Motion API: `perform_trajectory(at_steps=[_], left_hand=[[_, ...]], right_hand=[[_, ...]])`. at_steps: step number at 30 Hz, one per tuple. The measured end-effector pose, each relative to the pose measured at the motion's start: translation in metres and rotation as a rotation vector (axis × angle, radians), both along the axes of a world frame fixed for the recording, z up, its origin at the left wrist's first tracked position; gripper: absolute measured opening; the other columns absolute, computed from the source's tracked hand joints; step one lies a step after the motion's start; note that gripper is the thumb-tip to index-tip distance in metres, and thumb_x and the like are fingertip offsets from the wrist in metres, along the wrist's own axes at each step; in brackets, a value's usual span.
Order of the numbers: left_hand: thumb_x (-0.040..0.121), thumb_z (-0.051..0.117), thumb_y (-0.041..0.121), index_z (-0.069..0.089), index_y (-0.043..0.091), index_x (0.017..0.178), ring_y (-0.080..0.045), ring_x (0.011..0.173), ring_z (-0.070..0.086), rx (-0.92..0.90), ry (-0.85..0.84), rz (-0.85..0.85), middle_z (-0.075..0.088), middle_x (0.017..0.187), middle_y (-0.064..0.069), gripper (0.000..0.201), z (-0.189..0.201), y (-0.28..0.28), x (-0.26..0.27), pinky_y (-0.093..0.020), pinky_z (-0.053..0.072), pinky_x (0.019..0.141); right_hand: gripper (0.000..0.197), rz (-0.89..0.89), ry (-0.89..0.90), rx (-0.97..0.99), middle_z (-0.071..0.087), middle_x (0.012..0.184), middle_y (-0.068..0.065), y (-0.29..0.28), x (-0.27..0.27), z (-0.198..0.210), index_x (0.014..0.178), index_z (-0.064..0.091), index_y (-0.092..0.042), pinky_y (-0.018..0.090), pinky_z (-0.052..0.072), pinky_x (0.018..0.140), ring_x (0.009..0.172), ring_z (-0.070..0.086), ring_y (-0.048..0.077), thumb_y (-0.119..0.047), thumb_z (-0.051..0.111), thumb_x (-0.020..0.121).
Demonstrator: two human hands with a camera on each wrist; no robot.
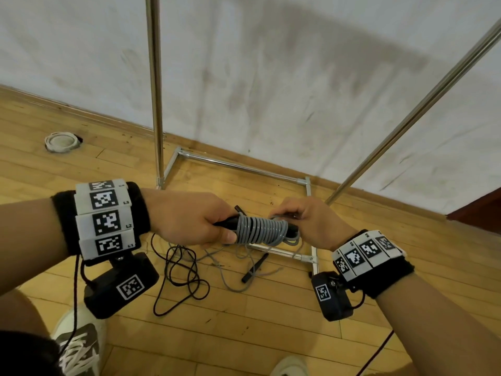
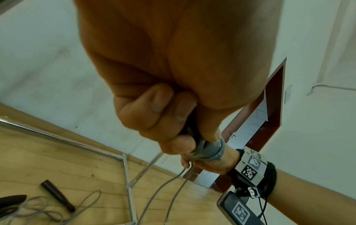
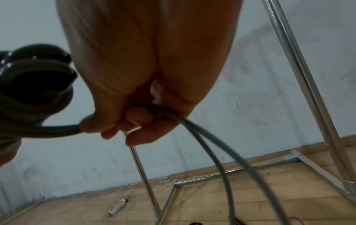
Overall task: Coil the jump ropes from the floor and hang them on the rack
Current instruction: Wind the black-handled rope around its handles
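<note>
A grey jump rope (image 1: 260,229) is wound in tight turns around its black handles, held at waist height. My left hand (image 1: 189,221) grips the handle end of this bundle; its fingers (image 2: 152,109) curl round the black handle. My right hand (image 1: 303,218) pinches the grey cord (image 3: 192,129) at the bundle's right end, and two grey strands hang down from it to the floor. A dark jump rope (image 1: 179,278) lies loose on the wooden floor below. Another black handle (image 1: 254,267) with grey cord lies beside it.
The chrome rack (image 1: 155,90) stands against the white wall, with its base frame (image 1: 238,166) on the floor and a slanted pole (image 1: 412,112) at the right. A white ring (image 1: 61,141) lies at far left. My shoes (image 1: 78,346) are at the bottom.
</note>
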State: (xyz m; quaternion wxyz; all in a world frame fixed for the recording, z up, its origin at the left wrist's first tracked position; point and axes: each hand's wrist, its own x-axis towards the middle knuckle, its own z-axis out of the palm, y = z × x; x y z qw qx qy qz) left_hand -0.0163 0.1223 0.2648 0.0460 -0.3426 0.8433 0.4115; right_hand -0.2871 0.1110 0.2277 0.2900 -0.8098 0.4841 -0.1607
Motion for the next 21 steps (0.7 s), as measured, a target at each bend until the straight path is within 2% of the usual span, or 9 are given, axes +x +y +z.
perform_trajectory(at_steps=[2, 3, 5, 7, 11, 13, 16, 18, 21], left_hand=[[0.101, 0.050, 0.033, 0.053, 0.021, 0.087, -0.010, 0.059, 0.047, -0.003, -0.013, -0.006, 0.053, 0.070, 0.005, 0.019, -0.001, -0.001, -0.001, -0.028, 0.044, 0.059], [0.101, 0.050, 0.033, 0.053, 0.021, 0.087, -0.009, 0.058, 0.047, -0.008, -0.020, -0.006, 0.054, 0.070, 0.005, 0.019, -0.002, -0.001, -0.001, -0.027, 0.043, 0.058], [0.101, 0.050, 0.034, 0.054, 0.019, 0.088, -0.009, 0.058, 0.047, -0.031, -0.032, -0.003, 0.054, 0.070, 0.003, 0.021, -0.004, -0.004, -0.001, -0.025, 0.043, 0.057], [0.101, 0.050, 0.036, 0.054, 0.018, 0.089, -0.009, 0.057, 0.047, -0.075, -0.048, 0.011, 0.056, 0.070, 0.003, 0.021, -0.006, -0.007, -0.001, -0.026, 0.044, 0.056], [0.100, 0.050, 0.039, 0.054, 0.023, 0.088, -0.008, 0.055, 0.049, -0.161, -0.104, 0.041, 0.059, 0.072, 0.003, 0.020, -0.010, -0.013, -0.003, -0.025, 0.044, 0.055], [0.100, 0.049, 0.040, 0.054, 0.023, 0.089, -0.010, 0.057, 0.051, -0.185, -0.117, 0.060, 0.062, 0.074, 0.001, 0.020, -0.011, -0.016, -0.005, -0.025, 0.044, 0.055], [0.100, 0.049, 0.041, 0.053, 0.025, 0.089, -0.011, 0.057, 0.054, -0.235, -0.135, 0.090, 0.062, 0.074, 0.003, 0.019, -0.012, -0.020, -0.008, -0.024, 0.043, 0.055], [0.100, 0.049, 0.041, 0.054, 0.024, 0.091, -0.010, 0.058, 0.055, -0.271, -0.155, 0.113, 0.061, 0.075, 0.004, 0.019, -0.011, -0.023, -0.009, -0.025, 0.044, 0.055], [0.100, 0.050, 0.040, 0.052, 0.026, 0.089, -0.009, 0.058, 0.054, -0.347, -0.164, 0.172, 0.060, 0.076, 0.005, 0.018, -0.010, -0.026, -0.009, -0.023, 0.041, 0.053]], right_hand=[[0.011, -0.018, -0.030, -0.050, 0.070, 0.078, -0.018, 0.001, 0.000, 0.002, 0.087, 0.076, -0.032, 0.016, 0.051, 0.069, 0.077, 0.065, 0.003, -0.021, 0.073, 0.086], [0.001, -0.058, -0.050, -0.069, 0.071, 0.075, -0.015, 0.002, 0.001, 0.005, 0.083, 0.076, -0.031, 0.022, 0.052, 0.063, 0.072, 0.065, 0.006, -0.031, 0.075, 0.083], [0.029, -0.165, -0.044, -0.141, 0.069, 0.064, -0.006, 0.002, -0.001, 0.006, 0.076, 0.077, -0.027, 0.040, 0.052, 0.055, 0.060, 0.062, 0.015, -0.056, 0.071, 0.073], [0.041, -0.210, 0.003, -0.194, 0.065, 0.058, -0.004, 0.001, -0.002, 0.008, 0.073, 0.075, -0.025, 0.037, 0.047, 0.049, 0.054, 0.057, 0.015, -0.064, 0.066, 0.070], [0.029, -0.221, 0.008, -0.273, 0.052, 0.054, -0.008, 0.000, 0.003, 0.010, 0.074, 0.067, -0.015, 0.019, 0.034, 0.048, 0.049, 0.045, 0.008, -0.041, 0.070, 0.086], [0.029, -0.223, -0.028, -0.293, 0.046, 0.053, -0.009, 0.001, 0.007, 0.015, 0.072, 0.062, -0.010, 0.016, 0.030, 0.048, 0.050, 0.042, 0.008, -0.031, 0.068, 0.090], [0.029, -0.285, -0.148, -0.189, 0.041, 0.048, -0.012, 0.003, 0.013, 0.023, 0.072, 0.063, -0.008, 0.018, 0.032, 0.049, 0.046, 0.038, 0.007, -0.025, 0.061, 0.095], [0.034, -0.324, -0.265, -0.047, 0.049, 0.049, -0.012, 0.006, 0.016, 0.028, 0.071, 0.062, -0.003, 0.027, 0.038, 0.052, 0.046, 0.040, 0.004, -0.021, 0.054, 0.099], [0.033, -0.349, -0.364, 0.100, 0.063, 0.059, -0.005, 0.011, 0.020, 0.034, 0.071, 0.061, -0.001, 0.028, 0.031, 0.049, 0.047, 0.041, 0.012, -0.014, 0.049, 0.099]])
